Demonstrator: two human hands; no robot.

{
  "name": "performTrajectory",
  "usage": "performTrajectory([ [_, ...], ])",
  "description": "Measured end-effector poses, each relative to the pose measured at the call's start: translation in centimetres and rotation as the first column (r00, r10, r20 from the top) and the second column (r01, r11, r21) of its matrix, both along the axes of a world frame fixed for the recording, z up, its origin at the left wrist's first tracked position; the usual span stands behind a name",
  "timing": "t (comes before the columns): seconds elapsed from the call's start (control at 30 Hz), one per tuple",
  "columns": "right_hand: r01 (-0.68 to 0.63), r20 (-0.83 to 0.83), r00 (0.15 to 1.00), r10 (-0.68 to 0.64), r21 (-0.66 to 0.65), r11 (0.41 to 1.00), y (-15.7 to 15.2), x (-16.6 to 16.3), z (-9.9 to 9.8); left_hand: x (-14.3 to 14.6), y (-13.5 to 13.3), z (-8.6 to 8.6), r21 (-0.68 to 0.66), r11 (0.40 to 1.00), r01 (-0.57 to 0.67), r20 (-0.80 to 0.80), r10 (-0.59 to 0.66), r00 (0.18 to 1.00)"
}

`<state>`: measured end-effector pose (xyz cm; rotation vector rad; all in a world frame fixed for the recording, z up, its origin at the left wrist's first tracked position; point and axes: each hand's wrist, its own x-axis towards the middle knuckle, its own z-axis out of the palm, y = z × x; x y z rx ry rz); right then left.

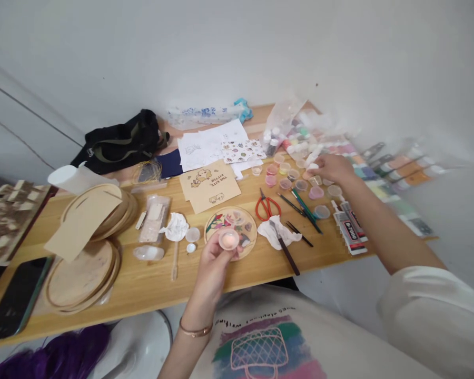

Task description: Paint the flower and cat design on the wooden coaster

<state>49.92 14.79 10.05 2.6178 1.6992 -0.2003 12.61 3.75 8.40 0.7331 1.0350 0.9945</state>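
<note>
My left hand is closed around a small clear paint cup with pink-orange colour in it, held just above a round wooden disc painted with flowers. My right hand reaches out to the cluster of small paint cups at the far right of the wooden table. Its fingers are curled over a small white cup or lid among them. Whether it grips that piece or only touches it is unclear.
Red scissors, brushes, a crumpled tissue and glue tubes lie right of the disc. Stacked wooden rounds, a phone, a black bag, printed sheets and paint bottles fill the table.
</note>
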Motion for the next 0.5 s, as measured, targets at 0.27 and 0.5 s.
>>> performTrajectory([
  [0.27, -0.024, -0.007, 1.000, 0.023, -0.120, 0.992, -2.0, 0.9, -0.9, 0.0, -0.1, -0.6, -0.018, 1.000, -0.019, 0.019, 0.019, 1.000],
  [0.5, 0.047, 0.043, 0.998, -0.045, -0.041, 0.998, -2.2, 0.7, -2.0, 0.1, -0.2, -1.6, -0.014, 0.999, -0.039, 0.023, 0.040, 0.999],
])
